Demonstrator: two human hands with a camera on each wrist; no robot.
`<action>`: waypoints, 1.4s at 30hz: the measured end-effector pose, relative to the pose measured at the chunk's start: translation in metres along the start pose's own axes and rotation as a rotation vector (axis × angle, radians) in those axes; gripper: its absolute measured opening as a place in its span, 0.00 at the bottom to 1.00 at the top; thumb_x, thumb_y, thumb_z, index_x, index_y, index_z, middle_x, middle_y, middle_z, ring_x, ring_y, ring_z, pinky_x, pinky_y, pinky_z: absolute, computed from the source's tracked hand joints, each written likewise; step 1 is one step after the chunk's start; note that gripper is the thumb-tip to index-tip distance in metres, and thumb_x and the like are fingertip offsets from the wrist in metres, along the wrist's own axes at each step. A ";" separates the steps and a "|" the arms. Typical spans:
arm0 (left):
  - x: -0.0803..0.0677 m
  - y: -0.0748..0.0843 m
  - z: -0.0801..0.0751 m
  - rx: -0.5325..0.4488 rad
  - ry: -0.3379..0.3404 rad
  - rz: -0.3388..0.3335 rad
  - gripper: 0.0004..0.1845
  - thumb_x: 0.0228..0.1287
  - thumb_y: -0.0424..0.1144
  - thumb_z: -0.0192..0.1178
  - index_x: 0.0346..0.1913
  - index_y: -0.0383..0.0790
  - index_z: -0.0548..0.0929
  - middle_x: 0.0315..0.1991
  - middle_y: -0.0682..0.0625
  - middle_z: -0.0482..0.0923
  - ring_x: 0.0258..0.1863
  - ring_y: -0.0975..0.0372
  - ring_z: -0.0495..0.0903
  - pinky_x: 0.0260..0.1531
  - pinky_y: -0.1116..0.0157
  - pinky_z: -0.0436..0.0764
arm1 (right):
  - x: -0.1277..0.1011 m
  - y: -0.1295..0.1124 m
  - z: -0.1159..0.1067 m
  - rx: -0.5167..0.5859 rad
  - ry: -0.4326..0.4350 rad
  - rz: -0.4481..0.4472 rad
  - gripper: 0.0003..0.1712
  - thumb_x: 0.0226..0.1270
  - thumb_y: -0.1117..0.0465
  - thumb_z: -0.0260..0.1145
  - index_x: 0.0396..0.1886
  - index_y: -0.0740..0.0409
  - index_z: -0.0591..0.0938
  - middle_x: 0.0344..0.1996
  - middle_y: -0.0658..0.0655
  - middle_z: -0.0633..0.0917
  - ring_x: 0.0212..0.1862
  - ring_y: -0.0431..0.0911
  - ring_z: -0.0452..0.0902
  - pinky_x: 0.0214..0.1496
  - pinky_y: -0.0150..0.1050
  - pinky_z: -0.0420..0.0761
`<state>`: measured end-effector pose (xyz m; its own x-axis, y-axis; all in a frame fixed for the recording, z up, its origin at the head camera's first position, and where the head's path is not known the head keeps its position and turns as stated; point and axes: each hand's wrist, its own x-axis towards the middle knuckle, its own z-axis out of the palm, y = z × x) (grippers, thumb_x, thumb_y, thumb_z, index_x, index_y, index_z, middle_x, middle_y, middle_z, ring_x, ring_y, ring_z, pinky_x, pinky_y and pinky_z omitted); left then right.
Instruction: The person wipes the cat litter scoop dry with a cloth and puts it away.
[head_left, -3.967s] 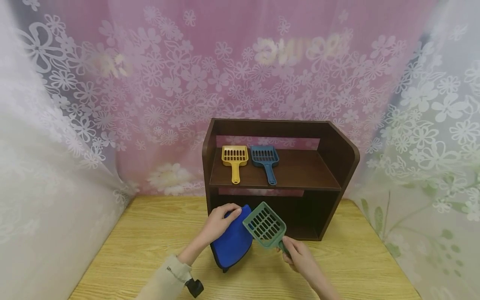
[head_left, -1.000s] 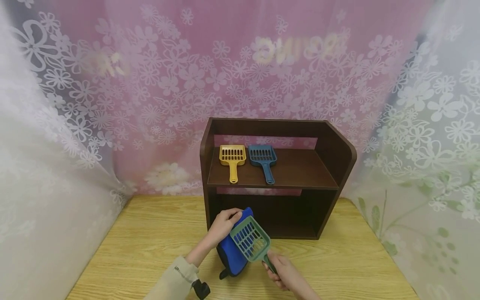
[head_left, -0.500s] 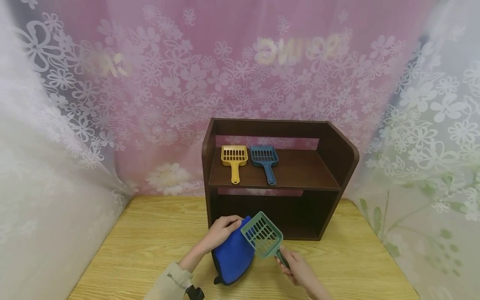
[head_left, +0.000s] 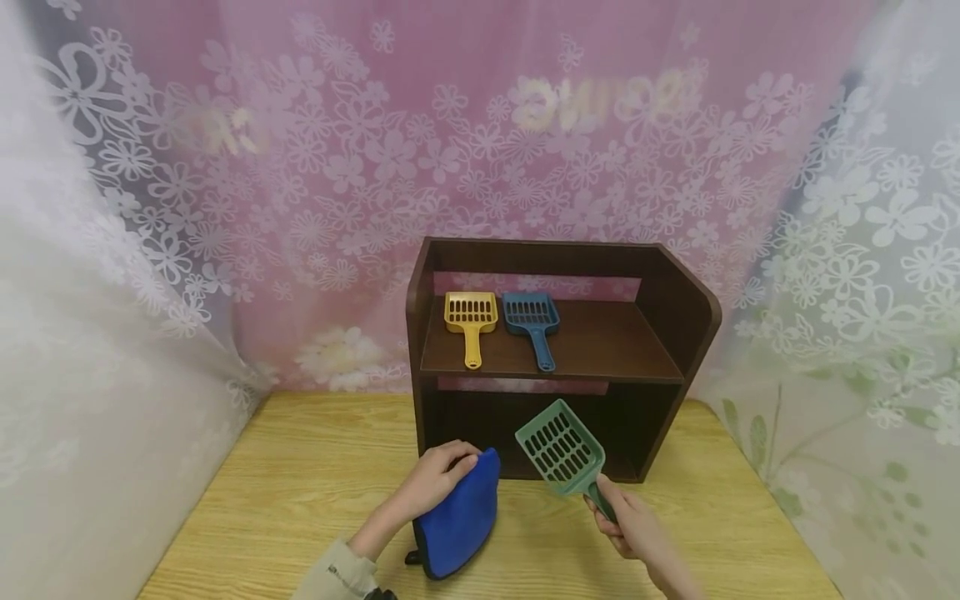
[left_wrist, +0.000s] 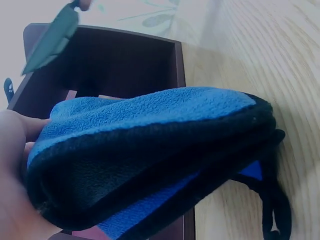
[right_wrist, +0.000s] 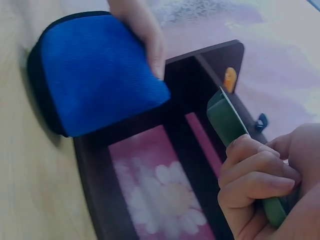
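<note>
My left hand (head_left: 437, 482) holds a folded blue towel (head_left: 463, 523) with black edging by its upper part, above the table front of the shelf. The left wrist view shows the towel's fuzzy folds (left_wrist: 150, 112) and a black hanging loop (left_wrist: 274, 205). In my right hand (head_left: 633, 525) is a green slotted litter scoop (head_left: 561, 446), gripped by its handle, head tilted up to the left. Scoop and towel are apart. In the right wrist view, curled fingers (right_wrist: 255, 175) wrap the scoop's handle, partly hiding it.
A dark brown two-tier shelf (head_left: 600, 342) stands behind both hands. On its upper board lie a yellow litter scoop (head_left: 471, 321) and a blue litter scoop (head_left: 534, 321), side by side. The wooden table (head_left: 322, 450) is enclosed by flowered curtains (head_left: 337, 208).
The scoop lay against the towel a second ago. My right hand has moved it right and up, away from the towel, while my left hand has shifted the towel slightly left and down.
</note>
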<state>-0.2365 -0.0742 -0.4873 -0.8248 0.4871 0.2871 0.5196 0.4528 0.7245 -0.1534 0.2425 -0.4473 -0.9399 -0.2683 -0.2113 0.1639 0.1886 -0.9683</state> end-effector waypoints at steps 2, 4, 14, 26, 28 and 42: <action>-0.001 0.001 0.000 0.035 0.009 0.006 0.18 0.82 0.47 0.48 0.54 0.42 0.85 0.49 0.50 0.84 0.48 0.57 0.83 0.50 0.57 0.81 | -0.003 -0.007 -0.003 0.006 0.015 0.004 0.27 0.85 0.43 0.38 0.34 0.57 0.71 0.14 0.43 0.62 0.13 0.32 0.50 0.16 0.27 0.56; -0.002 0.002 0.000 0.062 0.017 0.015 0.18 0.82 0.46 0.48 0.54 0.41 0.85 0.47 0.51 0.84 0.45 0.58 0.83 0.46 0.59 0.81 | -0.007 -0.013 -0.007 0.012 0.026 0.007 0.27 0.86 0.44 0.38 0.35 0.57 0.71 0.15 0.44 0.62 0.13 0.33 0.49 0.16 0.27 0.56; -0.006 -0.004 0.002 0.156 0.014 0.001 0.16 0.79 0.49 0.52 0.54 0.45 0.85 0.44 0.54 0.82 0.43 0.62 0.83 0.44 0.62 0.82 | -0.020 -0.027 -0.030 0.010 0.068 -0.092 0.27 0.86 0.45 0.35 0.35 0.58 0.71 0.14 0.45 0.62 0.13 0.35 0.48 0.15 0.36 0.50; -0.015 -0.016 0.005 0.245 0.006 0.017 0.11 0.75 0.45 0.60 0.53 0.46 0.84 0.44 0.54 0.81 0.42 0.62 0.82 0.42 0.62 0.82 | -0.010 -0.058 -0.048 -0.019 0.219 -0.298 0.28 0.86 0.45 0.38 0.37 0.60 0.74 0.14 0.48 0.62 0.13 0.46 0.44 0.16 0.48 0.44; -0.018 -0.019 0.005 0.267 0.011 0.014 0.11 0.74 0.44 0.61 0.53 0.46 0.84 0.44 0.54 0.81 0.41 0.63 0.82 0.40 0.63 0.82 | -0.004 -0.066 -0.052 -0.018 0.228 -0.349 0.26 0.86 0.45 0.39 0.38 0.59 0.74 0.15 0.48 0.62 0.13 0.46 0.45 0.16 0.49 0.44; -0.037 -0.037 0.009 0.364 0.087 -0.083 0.11 0.70 0.39 0.65 0.52 0.44 0.81 0.41 0.50 0.80 0.36 0.58 0.83 0.33 0.62 0.81 | 0.058 -0.120 -0.071 -0.131 0.377 -0.366 0.19 0.86 0.56 0.37 0.46 0.68 0.67 0.24 0.48 0.75 0.19 0.36 0.66 0.25 0.31 0.73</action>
<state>-0.2229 -0.1023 -0.5299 -0.8753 0.3795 0.2997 0.4823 0.7313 0.4823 -0.2492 0.2717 -0.3342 -0.9748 0.0142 0.2225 -0.2105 0.2693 -0.9398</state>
